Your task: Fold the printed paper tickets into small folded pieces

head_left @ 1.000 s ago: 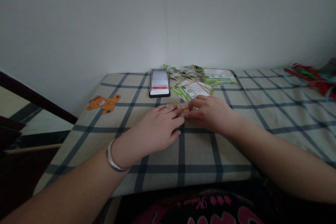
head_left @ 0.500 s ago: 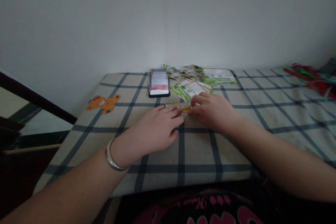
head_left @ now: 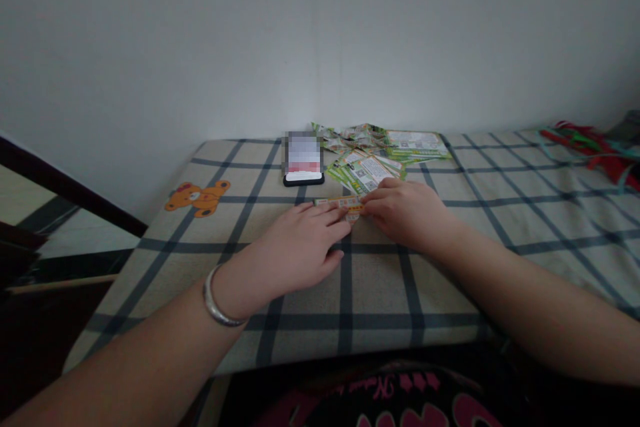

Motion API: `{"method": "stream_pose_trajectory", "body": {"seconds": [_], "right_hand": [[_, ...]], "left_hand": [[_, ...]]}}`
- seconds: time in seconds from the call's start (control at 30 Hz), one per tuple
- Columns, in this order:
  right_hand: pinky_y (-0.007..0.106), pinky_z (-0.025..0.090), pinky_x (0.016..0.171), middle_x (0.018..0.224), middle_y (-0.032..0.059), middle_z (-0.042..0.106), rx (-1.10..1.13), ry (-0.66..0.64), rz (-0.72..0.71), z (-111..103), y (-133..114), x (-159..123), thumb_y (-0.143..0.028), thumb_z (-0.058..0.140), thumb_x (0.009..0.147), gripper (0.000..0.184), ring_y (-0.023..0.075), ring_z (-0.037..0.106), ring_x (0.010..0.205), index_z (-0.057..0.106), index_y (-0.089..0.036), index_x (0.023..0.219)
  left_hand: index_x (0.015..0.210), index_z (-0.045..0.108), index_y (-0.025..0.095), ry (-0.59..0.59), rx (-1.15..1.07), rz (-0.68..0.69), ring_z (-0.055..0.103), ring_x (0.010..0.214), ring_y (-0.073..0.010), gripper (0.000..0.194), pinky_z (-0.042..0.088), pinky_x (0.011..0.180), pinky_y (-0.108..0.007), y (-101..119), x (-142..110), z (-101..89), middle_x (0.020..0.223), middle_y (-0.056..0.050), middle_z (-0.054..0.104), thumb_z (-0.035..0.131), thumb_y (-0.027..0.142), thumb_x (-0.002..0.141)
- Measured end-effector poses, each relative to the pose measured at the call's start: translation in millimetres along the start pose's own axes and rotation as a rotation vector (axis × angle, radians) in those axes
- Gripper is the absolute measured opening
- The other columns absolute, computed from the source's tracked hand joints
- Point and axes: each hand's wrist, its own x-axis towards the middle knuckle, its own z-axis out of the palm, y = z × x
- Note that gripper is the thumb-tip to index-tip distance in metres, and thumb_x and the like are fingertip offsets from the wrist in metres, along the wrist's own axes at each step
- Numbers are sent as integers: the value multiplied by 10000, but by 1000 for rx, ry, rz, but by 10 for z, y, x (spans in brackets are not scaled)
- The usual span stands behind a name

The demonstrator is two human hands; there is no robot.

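Observation:
A small printed paper (head_left: pixel 353 209), yellow and white and apparently folded, lies on the checked tablecloth under my fingers. My left hand (head_left: pixel 305 240) rests palm down with its fingers stretched across the paper's left part, and a silver bangle circles that wrist. At the paper's right end, my right hand (head_left: pixel 400 208) pinches its edge between thumb and fingers. Much of the paper is hidden beneath both hands. Just behind them lie several green and white leaflets (head_left: pixel 367 172), fanned over one another.
A phone (head_left: pixel 303 179) with a lit, blurred screen stands behind my left hand. Folded paper pieces (head_left: pixel 355 138) and a leaflet stack (head_left: pixel 420 143) lie by the wall. An orange bear picture (head_left: pixel 197 200) is at left. Red and green cloth strips (head_left: pixel 595 147) lie far right.
My right hand's fingers have shifted slightly left and down along the paper's end. My left hand stays nearly still, its thumb a little further out. Everything else is unchanged.

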Motion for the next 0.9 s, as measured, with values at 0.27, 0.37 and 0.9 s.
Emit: {"method": "stream_pose_trajectory", "body": {"seconds": [0.27, 0.37, 0.9], "right_hand": [[318, 411, 652, 942, 58, 728, -37, -7, 0, -29, -48, -10, -151, 523, 866, 204, 246, 606, 923, 722, -182, 899], [323, 391, 620, 940, 72, 723, -78, -9, 28, -41, -63, -5, -156, 522, 866, 205, 255, 608, 894, 727, -176, 861], [326, 377, 591, 936, 90, 718, -92, -27, 90, -37, -78, 19, -149, 505, 870, 212, 261, 595, 898, 716, -155, 879]], "left_hand": [[1273, 581, 191, -26, -9, 9, 510, 1297, -288, 409, 426, 1058, -474, -13, 6, 5, 1415, -117, 542, 512, 402, 929], [1268, 584, 193, -30, -17, 12, 504, 1303, -291, 395, 425, 1058, -481, -17, 10, -6, 1416, -119, 539, 508, 384, 931], [1281, 579, 197, -3, 1, 30, 512, 1297, -277, 377, 420, 1066, -471, -33, 13, 14, 1419, -107, 540, 483, 364, 958]]}}
